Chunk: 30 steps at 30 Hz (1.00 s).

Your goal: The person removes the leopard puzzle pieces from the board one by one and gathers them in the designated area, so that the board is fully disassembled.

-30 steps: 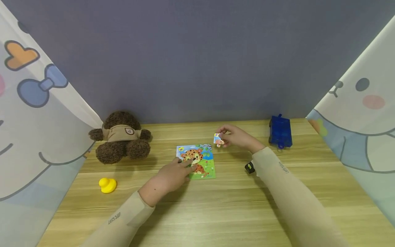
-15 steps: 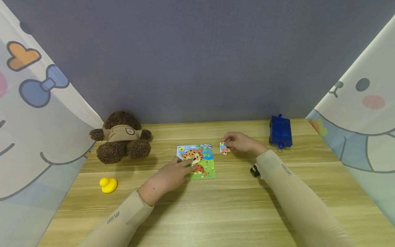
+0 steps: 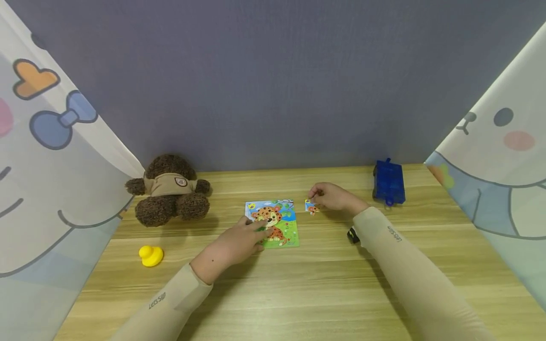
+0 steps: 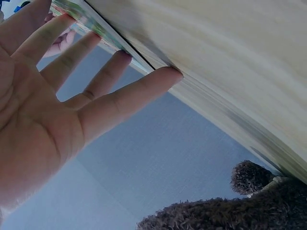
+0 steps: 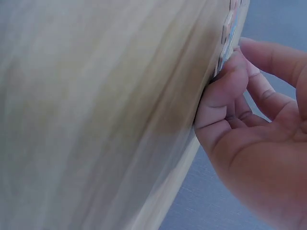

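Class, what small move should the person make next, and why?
Probably loosen the right hand from the jigsaw section it grips, since that section already appears to lie on the wooden table, beside the leopard picture where the left hand rests.

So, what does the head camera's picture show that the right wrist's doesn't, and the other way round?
Only the head view shows the yellow duck, brown teddy bear, blue plastic item, spotted-cat puzzle board and left hand.

Only the right wrist view shows the palm side of the right hand close up.

Both share the right hand itself, the small puzzle section it touches, and the wooden table.
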Tool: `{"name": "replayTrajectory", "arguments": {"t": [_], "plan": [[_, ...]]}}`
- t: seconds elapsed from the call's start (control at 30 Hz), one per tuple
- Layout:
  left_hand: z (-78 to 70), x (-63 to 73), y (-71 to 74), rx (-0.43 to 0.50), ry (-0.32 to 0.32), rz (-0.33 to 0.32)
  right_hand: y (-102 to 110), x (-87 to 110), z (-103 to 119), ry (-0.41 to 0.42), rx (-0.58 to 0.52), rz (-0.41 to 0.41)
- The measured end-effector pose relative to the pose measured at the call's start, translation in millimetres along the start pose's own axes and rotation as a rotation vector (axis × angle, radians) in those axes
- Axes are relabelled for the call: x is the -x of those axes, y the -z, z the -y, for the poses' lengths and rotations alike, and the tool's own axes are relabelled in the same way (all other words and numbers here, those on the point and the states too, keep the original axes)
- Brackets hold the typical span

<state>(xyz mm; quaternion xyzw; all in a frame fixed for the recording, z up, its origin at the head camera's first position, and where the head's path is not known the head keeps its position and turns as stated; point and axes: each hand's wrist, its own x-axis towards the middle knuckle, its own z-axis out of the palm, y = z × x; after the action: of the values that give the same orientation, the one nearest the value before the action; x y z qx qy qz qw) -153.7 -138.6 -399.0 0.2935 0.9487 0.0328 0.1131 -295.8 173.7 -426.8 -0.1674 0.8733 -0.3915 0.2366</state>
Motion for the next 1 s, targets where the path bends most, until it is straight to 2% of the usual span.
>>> {"name": "replayTrajectory", "arguments": {"t": [0.23,0.47,0.73,1.0], "plan": [[-0.7,0.8,0.2,0.038,-0.003,-0.008,2.5,6.2,4.0,0.004,-0.037,0.006],[-1.6,0.2,1.7,0.072,0.018,0.019,7.0,11.4,15.5,0.024,-0.030,-0.041],[-1.1,-0.9,2.3,0.064,0.016,0.029,1.1,3.2,42.2,0.089,-0.010,-0.097],[-1.6,-0.7,3.8,0.046,0.014,0.036,-13.9,-6.1,75.1,0.136,-0.109,-0.056]]}}
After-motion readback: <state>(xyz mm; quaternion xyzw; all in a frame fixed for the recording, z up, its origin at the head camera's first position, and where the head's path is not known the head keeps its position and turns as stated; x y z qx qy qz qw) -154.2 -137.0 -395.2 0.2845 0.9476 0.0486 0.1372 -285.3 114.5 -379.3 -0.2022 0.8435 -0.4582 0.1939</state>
